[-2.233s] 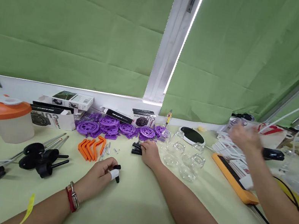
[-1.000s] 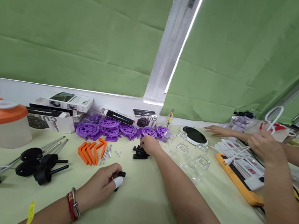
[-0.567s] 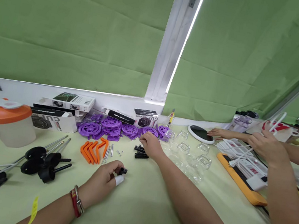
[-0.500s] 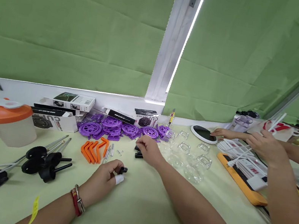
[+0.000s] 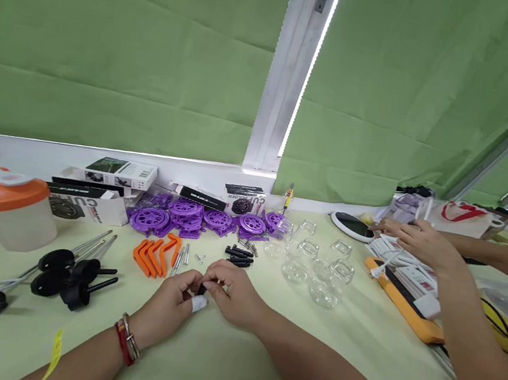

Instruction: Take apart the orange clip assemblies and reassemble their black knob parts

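Near the middle of the table my left hand (image 5: 168, 307), its thumb wrapped in white, pinches a small black plastic part (image 5: 202, 290). My right hand (image 5: 235, 294) meets it there, fingers closed at the top of the same part; anything small between those fingertips is hidden. Just beyond my right hand lie several black plastic pieces (image 5: 239, 254) and a cluster of thin coil springs (image 5: 249, 245). Orange angled pieces (image 5: 156, 256), metal pins (image 5: 178, 260) and tiny bits of hardware (image 5: 199, 259) are spread to the left of these.
Purple wheel-like parts (image 5: 152, 219) and cup holder boxes (image 5: 87, 205) line the back. Clear cups (image 5: 324, 291) stand right. Black pieces with rods (image 5: 81, 291) and an orange-lidded container (image 5: 9, 212) are left. At right, a co-worker's hands (image 5: 426, 241) work above white packets (image 5: 408, 279).
My right hand has come back from the black pieces to the part in my left hand, uncovering the springs. The co-worker's hands have shifted, and the view has moved slightly.
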Demonstrator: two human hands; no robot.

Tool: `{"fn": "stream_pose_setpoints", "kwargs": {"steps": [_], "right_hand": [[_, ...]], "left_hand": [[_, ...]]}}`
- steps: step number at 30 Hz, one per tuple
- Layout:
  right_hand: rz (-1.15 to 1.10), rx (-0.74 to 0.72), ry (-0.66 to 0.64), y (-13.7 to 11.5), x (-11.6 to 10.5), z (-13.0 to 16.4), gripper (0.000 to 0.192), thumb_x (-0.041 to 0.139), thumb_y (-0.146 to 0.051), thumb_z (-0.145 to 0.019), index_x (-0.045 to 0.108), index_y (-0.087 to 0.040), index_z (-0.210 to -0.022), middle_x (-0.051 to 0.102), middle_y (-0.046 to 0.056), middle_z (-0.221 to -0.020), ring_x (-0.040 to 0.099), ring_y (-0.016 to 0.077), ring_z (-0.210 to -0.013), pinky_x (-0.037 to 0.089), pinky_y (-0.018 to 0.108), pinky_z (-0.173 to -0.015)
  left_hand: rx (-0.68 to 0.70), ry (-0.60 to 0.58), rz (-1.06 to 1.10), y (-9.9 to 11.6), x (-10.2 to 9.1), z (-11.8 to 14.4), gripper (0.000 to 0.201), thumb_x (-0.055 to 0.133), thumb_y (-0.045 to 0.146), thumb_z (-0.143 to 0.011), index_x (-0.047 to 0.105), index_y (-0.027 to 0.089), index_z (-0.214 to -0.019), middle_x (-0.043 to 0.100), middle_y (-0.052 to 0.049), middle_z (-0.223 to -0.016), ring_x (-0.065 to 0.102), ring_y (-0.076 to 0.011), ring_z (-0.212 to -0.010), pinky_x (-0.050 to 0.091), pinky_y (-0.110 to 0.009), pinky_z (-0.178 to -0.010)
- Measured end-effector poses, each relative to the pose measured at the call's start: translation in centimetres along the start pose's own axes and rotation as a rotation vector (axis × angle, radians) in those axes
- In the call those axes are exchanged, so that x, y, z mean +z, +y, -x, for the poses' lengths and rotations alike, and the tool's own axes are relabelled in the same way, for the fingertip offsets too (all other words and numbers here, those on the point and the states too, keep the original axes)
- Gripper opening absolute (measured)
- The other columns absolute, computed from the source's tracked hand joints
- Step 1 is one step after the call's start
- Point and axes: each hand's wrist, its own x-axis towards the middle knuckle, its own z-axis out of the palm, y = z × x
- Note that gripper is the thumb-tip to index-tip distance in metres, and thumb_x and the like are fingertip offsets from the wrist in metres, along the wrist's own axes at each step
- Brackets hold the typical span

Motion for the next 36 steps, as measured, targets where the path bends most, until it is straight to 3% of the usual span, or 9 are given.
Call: {"fn": "stream_pose_setpoints", "kwargs": {"steps": [3,8,14,26,36], "right_hand": [[0.063,0.052,0.044,1.1,-0.4,-0.1,0.017,0.045,-0.013,-0.084,0.060,-0.020,-0.085,0.060,0.002,-0.083,0.055,0.0134,-0.079,0.042,0.024,-0.070],[0.426,0.412,0.322,5.3,-2.9,-0.7,0.019,0.044,-0.010,-0.080,0.059,-0.018,-0.088,0.060,0.007,-0.088,0.053,0.0177,-0.081,0.039,0.027,-0.070],[0.642,0.639,0.249,9.2,-4.4,-0.8,0.016,0.048,-0.010,-0.077,0.060,-0.017,-0.085,0.061,0.008,-0.084,0.055,0.0189,-0.080,0.035,0.025,-0.064],[0.682,0.719,0.236,10.6,-4.2,-0.9,0.017,0.046,-0.005,-0.075,0.060,-0.015,-0.078,0.062,0.008,-0.080,0.055,0.0166,-0.075,0.032,0.023,-0.058],[0.651,0.673,0.257,10.0,-4.7,-0.6,0.021,0.045,-0.009,-0.076,0.062,-0.015,-0.088,0.062,0.007,-0.093,0.054,0.0154,-0.088,0.035,0.021,-0.071]], "left_hand": [[-0.020,-0.006,-0.010,0.0,0.0,0.1,0.009,0.054,0.025,-0.075,0.049,0.019,-0.078,0.045,0.003,-0.069,0.039,-0.0120,-0.064,0.034,-0.022,-0.058],[-0.050,-0.010,-0.005,-0.2,-0.1,0.2,0.011,0.055,0.029,-0.076,0.051,0.019,-0.079,0.048,0.002,-0.070,0.042,-0.0126,-0.064,0.034,-0.022,-0.058],[-0.063,-0.018,-0.001,-0.1,-0.2,0.2,0.012,0.055,0.031,-0.077,0.051,0.019,-0.080,0.048,0.002,-0.071,0.043,-0.0125,-0.064,0.034,-0.022,-0.058],[-0.058,-0.020,-0.016,-0.4,-0.1,0.2,0.012,0.054,0.030,-0.077,0.051,0.019,-0.081,0.051,0.001,-0.074,0.045,-0.0127,-0.065,0.035,-0.022,-0.059],[-0.044,-0.019,-0.030,-0.3,-0.1,0.3,0.012,0.054,0.030,-0.077,0.051,0.019,-0.079,0.050,0.002,-0.072,0.044,-0.0128,-0.065,0.035,-0.022,-0.059]]}}
